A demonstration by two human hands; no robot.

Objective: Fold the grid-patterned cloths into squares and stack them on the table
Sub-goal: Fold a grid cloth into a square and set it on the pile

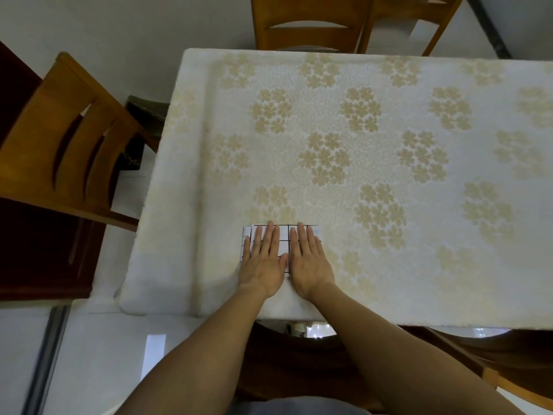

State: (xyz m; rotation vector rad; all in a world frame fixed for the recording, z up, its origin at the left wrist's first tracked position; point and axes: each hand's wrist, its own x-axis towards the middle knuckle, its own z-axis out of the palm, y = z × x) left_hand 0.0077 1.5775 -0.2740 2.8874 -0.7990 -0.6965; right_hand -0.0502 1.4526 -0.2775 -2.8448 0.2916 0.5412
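Note:
A folded white cloth with a black grid pattern (pixel 284 236) lies flat near the front edge of the table (pixel 389 265). My left hand (pixel 263 259) presses on its left part with straight fingers. My right hand (pixel 309 259) lies flat on its right part, fingers straight and pointing away from me. Both hands sit side by side and cover most of the cloth. Only the cloth's far edge, its left edge and a strip between the hands show.
The table carries a white tablecloth with beige flower clusters. A wooden chair (pixel 71 151) stands at the left, another wooden chair (pixel 311 25) at the far side, and a third chair (pixel 299 354) right below the table's front edge.

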